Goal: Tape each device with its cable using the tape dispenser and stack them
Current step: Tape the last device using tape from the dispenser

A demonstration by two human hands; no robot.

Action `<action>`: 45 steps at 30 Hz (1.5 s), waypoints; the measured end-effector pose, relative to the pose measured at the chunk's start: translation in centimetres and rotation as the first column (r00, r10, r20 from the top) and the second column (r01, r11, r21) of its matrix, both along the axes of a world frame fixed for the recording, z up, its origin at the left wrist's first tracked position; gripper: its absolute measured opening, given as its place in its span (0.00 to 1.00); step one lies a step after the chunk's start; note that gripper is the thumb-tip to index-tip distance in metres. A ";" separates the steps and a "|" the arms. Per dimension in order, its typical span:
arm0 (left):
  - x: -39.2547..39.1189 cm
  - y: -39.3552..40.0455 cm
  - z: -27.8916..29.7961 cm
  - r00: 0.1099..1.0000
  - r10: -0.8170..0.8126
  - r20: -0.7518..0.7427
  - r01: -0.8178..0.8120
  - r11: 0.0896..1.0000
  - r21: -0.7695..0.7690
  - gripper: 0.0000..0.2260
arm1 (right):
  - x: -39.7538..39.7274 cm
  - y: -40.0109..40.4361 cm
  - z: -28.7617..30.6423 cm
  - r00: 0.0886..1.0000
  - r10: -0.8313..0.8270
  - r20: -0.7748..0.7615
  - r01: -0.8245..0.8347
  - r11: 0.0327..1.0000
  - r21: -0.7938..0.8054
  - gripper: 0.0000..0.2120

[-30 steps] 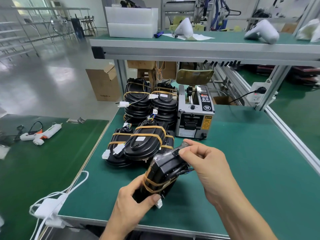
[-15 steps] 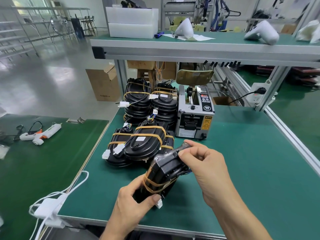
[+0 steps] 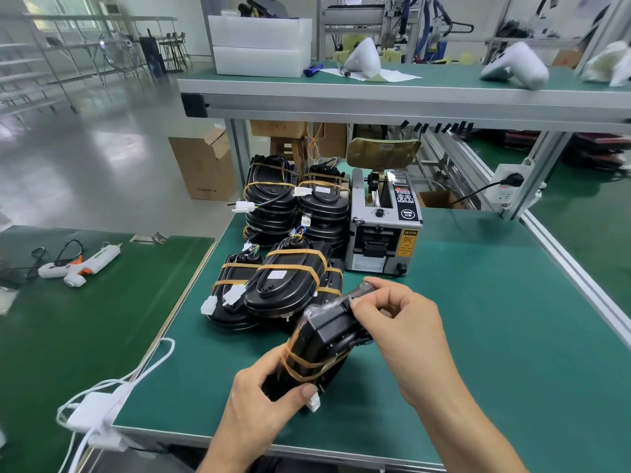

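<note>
Left hand point(image 3: 259, 397) nearest the camera, fingers and thumb curled round the lower end of a black device point(image 3: 321, 346); grip clamped on it, thumb near a white connector point(image 3: 314, 402) at the bottom edge. Device held tilted above the front of the green desk point(image 3: 478, 336), not resting on it. Tan tape bands point(image 3: 307, 365) wrap its lower half.

Right hand point(image 3: 406, 329) at the device's upper end, fingertips point(image 3: 358, 303) pinching or pressing something clear and glossy over the top corner; grip closed on the device there. Whether that clear layer is tape or film, cannot tell.

Just behind the held device: a low pile point(image 3: 273, 288) of black devices, each banded with tan tape, white connectors sticking out at the left. Behind that, at the desk's back edge, two taller stacks point(image 3: 297, 203) of the same taped devices, side by side.

Tape dispenser point(image 3: 384, 230), grey box with black control panel and yellow warning label, stands just right of the stacks, near the right hand but apart from it.

Left of the desk, a second green desk point(image 3: 85, 319) carries a white glue gun point(image 3: 78, 266); white cords point(image 3: 112, 387) hang off its near corner.

Farther back: a raised shelf point(image 3: 375, 93) with white foam blocks point(image 3: 259, 46) and white moulded shells point(image 3: 515, 64). Cardboard box point(image 3: 205, 169) on the floor beyond.
</note>
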State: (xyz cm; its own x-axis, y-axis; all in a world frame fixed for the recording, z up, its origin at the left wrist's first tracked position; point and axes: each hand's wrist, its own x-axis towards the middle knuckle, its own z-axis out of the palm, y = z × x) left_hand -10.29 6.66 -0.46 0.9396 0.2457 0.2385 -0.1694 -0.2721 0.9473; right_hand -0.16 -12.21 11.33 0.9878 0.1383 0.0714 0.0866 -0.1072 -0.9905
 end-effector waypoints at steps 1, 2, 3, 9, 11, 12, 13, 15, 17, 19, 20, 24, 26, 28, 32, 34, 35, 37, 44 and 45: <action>0.0 0.0 0.0 1.000 -0.001 0.001 0.001 1.000 0.000 0.27 | 0.1 0.0 -0.1 1.000 0.003 0.002 -0.003 1.000 -0.004 0.07; 0.0 -0.1 0.1 1.000 -0.002 0.002 0.002 1.000 0.001 0.27 | 0.2 -0.1 -0.2 1.000 0.006 -0.002 -0.006 1.000 0.002 0.06; 0.0 -0.1 0.2 1.000 -0.003 0.002 0.003 1.000 0.000 0.27 | 0.3 -0.2 -0.3 1.000 0.011 -0.010 -0.011 1.000 0.020 0.04; -0.1 -0.2 0.4 1.000 -0.004 0.001 0.004 1.000 -0.012 0.26 | 0.3 -0.2 -0.6 0.999 0.012 -0.039 -0.008 0.995 0.101 0.06; -0.1 -0.2 0.4 1.000 -0.004 0.002 0.004 1.000 -0.008 0.26 | 0.2 0.1 -0.8 1.000 0.015 -0.024 -0.013 0.997 0.070 0.12; -0.1 -0.1 0.3 1.000 -0.002 0.001 0.002 1.000 -0.001 0.26 | 0.2 0.3 -0.9 1.000 0.014 -0.025 -0.012 0.998 0.068 0.12; 0.0 -0.1 0.3 1.000 0.001 0.000 -0.001 1.000 0.007 0.26 | 0.4 0.4 -1.0 0.999 0.009 -0.033 -0.007 0.996 0.089 0.08; 0.0 -0.1 0.3 1.000 0.007 -0.005 -0.007 1.000 0.020 0.26 | 0.6 0.6 -1.1 0.999 -0.012 -0.047 0.018 0.992 0.127 0.07; 0.0 -0.1 0.3 1.000 0.007 -0.007 -0.007 1.000 0.027 0.26 | 0.8 0.7 -1.2 0.999 -0.012 -0.037 0.017 0.990 0.140 0.08; 0.0 0.0 0.2 1.000 0.001 -0.011 -0.001 0.999 0.037 0.26 | 0.6 0.7 -1.2 0.999 0.020 -0.032 -0.014 0.988 0.154 0.05; 0.0 0.0 0.1 1.000 0.000 -0.015 0.001 0.999 0.039 0.26 | 0.5 0.7 -1.3 0.999 0.031 -0.028 -0.027 0.988 0.152 0.06; 0.0 0.1 0.0 1.000 0.008 -0.023 -0.007 0.999 0.050 0.26 | 0.2 0.5 -1.1 0.998 0.049 0.026 -0.050 0.999 0.020 0.24; 0.0 0.1 0.0 0.999 0.012 -0.030 -0.011 0.999 0.044 0.26 | 0.1 0.5 -1.1 0.995 0.094 0.037 -0.092 0.994 -0.059 0.31; 0.1 0.1 0.0 0.999 0.020 -0.034 -0.019 0.999 0.048 0.26 | 0.2 0.3 -1.1 0.991 0.125 0.040 -0.121 0.988 -0.091 0.33; 0.2 0.2 -0.4 0.998 0.038 -0.051 -0.037 0.999 0.034 0.25 | 1.0 -0.6 -1.7 0.989 0.147 0.025 -0.148 0.986 0.079 0.31; 0.3 0.4 -0.7 0.997 0.053 -0.064 -0.052 0.998 0.020 0.25 | 1.0 -0.8 -2.4 0.978 0.206 -0.026 -0.199 0.967 0.157 0.31; 0.3 0.5 -0.9 0.996 0.064 -0.068 -0.063 0.998 0.009 0.25 | 0.8 -0.8 -2.9 0.964 0.261 -0.050 -0.249 0.953 0.172 0.33; 0.4 0.9 -1.2 0.994 0.074 -0.081 -0.077 0.996 -0.035 0.25 | 0.2 -1.0 -4.2 0.931 0.358 -0.066 -0.347 0.928 0.138 0.37; 0.1 0.4 0.1 0.988 0.144 -0.054 -0.150 0.979 -0.141 0.17 | -0.7 -1.2 -4.9 0.908 0.419 0.007 -0.418 0.906 0.062 0.36; 0.0 0.3 0.4 0.983 0.174 -0.053 -0.180 0.971 -0.159 0.17 | -0.9 -1.0 -4.7 0.906 0.423 0.022 -0.424 0.905 0.048 0.36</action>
State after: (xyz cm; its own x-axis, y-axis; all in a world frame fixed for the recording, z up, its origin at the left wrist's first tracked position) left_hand -10.24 6.94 -0.02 0.8853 0.4415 0.1459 -0.0948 -0.1359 0.9862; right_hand -1.04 -13.24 6.60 0.8363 0.5393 0.0992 0.1231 -0.0084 -0.9924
